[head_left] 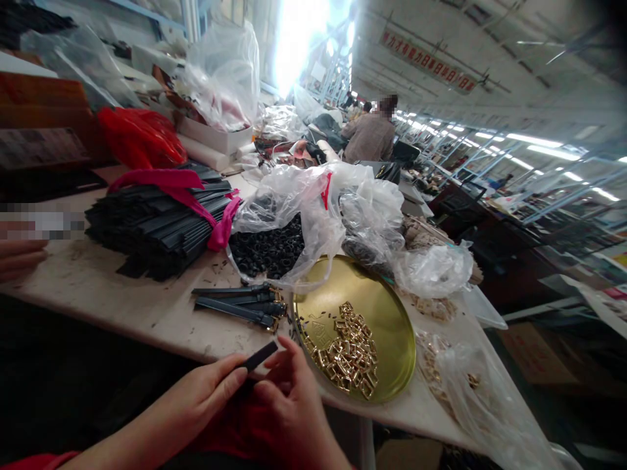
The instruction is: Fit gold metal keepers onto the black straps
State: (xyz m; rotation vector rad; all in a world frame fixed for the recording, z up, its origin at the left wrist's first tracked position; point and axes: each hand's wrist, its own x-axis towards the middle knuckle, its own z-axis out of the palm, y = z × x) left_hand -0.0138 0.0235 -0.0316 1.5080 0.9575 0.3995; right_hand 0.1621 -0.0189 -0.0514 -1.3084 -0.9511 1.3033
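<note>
Both hands were low at the near edge of the surface. The left hand was closed around a black strap, pinching it with thumb and fingers. The right hand curled at the strap's end, fingers touching it. It looked like the strap was being readied for a gold buckle from the round tray just beside. The next move would need a steady pinch.

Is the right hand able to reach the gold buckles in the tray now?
Probably yes: the right hand is beside the tray, and the buckles lie uncovered, though its fingers hold a strap.
</note>
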